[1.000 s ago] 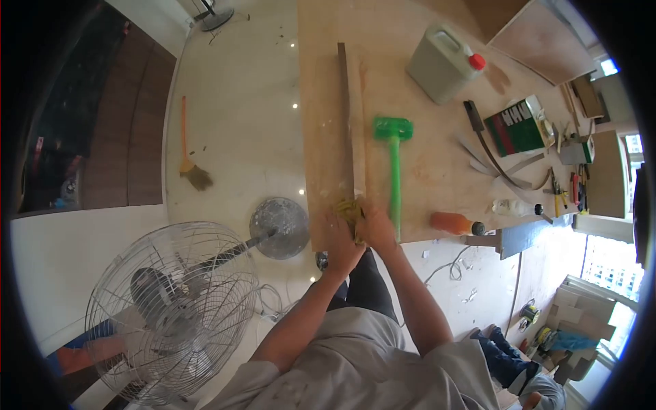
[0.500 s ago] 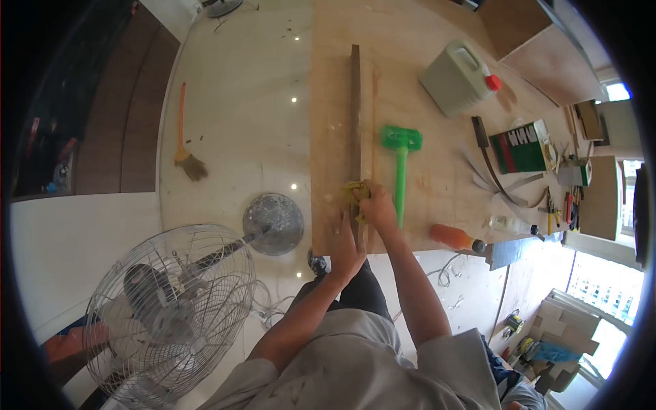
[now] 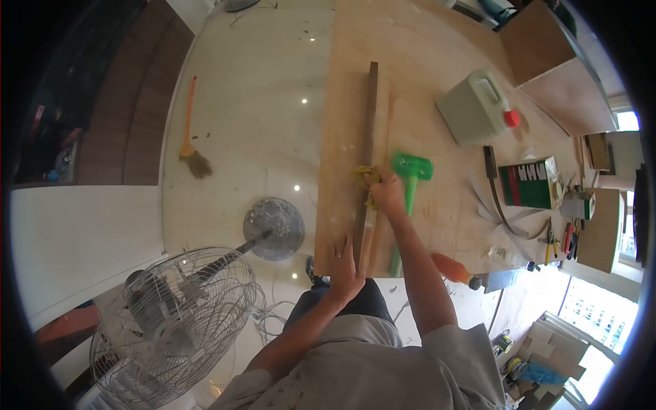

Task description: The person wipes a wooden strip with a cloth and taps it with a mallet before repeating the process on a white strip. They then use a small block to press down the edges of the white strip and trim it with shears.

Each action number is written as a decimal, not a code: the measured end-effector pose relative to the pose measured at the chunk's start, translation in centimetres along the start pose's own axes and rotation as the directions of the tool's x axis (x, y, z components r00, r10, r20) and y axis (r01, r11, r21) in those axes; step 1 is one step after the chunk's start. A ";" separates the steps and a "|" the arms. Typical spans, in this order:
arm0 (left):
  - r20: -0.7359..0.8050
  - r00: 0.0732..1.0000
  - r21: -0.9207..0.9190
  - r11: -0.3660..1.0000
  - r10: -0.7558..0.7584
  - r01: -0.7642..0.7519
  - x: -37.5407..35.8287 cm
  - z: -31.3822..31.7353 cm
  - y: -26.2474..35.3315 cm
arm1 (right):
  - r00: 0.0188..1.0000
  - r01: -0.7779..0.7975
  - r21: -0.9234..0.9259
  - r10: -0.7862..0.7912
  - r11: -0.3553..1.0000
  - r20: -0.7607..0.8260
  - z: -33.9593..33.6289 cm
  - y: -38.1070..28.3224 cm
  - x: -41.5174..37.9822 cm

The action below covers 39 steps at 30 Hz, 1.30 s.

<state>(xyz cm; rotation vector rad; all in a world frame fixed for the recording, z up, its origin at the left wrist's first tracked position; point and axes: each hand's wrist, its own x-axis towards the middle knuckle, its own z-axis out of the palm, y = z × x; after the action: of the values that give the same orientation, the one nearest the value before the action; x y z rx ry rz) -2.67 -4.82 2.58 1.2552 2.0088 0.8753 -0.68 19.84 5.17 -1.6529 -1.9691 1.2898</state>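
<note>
A long, narrow brown wooden strip (image 3: 371,116) lies lengthwise near the left edge of the wooden worktable (image 3: 437,34). My right hand (image 3: 387,195) is closed on a crumpled yellowish cloth (image 3: 364,171), pressed over the strip around its middle. At the near end, my left hand (image 3: 347,272) holds the strip, its fingers pointing forward along the left side. Just right of my right hand lies a green mallet (image 3: 412,167), its handle partly hidden by my right forearm.
An orange bottle (image 3: 451,267) lies by the near edge. Further right are a jerrycan (image 3: 471,109), a green-and-white tin (image 3: 529,184), curved strips and pliers (image 3: 551,242). A standing fan (image 3: 178,321) is left of me, and a broom (image 3: 195,160) lies on the floor.
My right hand has slid the cloth forward along the strip, away from my left hand. My left hand stays at the near end. The whole view has shifted slightly.
</note>
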 end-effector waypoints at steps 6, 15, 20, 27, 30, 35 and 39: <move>-0.017 1.000 0.008 1.000 0.017 -0.017 0.4 -0.5 0.5 | 1.000 0.017 -0.011 -0.017 1.000 -0.016 -0.7 -0.9 6.6; 0.035 0.999 0.005 1.000 -0.018 0.018 0.0 0.0 -0.1 | 0.995 0.094 -0.052 -0.096 0.994 -0.040 -1.7 -3.1 11.1; 0.046 0.998 -0.023 0.999 -0.041 0.042 -0.5 0.0 -0.2 | 0.999 0.053 -0.066 -0.053 0.996 -0.008 -2.0 -3.6 14.2; 0.070 0.996 -0.020 0.998 -0.058 0.059 -0.4 0.1 -0.4 | 0.993 0.102 -0.026 -0.104 0.994 -0.064 -2.9 -5.2 17.9; 0.094 0.988 0.009 0.992 -0.127 0.126 -0.8 0.4 -0.5 | 0.982 0.163 -0.026 -0.164 0.986 -0.091 -2.4 -4.6 21.1; 0.094 0.992 -0.051 0.994 -0.089 0.094 -0.5 0.3 -0.6 | 0.997 0.071 0.039 -0.071 0.997 -0.022 -3.9 -7.0 24.2; 0.102 0.988 -0.052 0.992 -0.112 0.118 -0.2 0.0 -0.3 | 0.993 0.091 -0.002 -0.091 0.996 -0.071 -4.3 -8.2 27.6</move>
<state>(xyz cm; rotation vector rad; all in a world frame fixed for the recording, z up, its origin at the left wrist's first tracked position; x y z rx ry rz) -2.72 -5.13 2.43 1.1167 1.9430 0.7946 -11.81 46.76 4.80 -1.5670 -1.9771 1.1830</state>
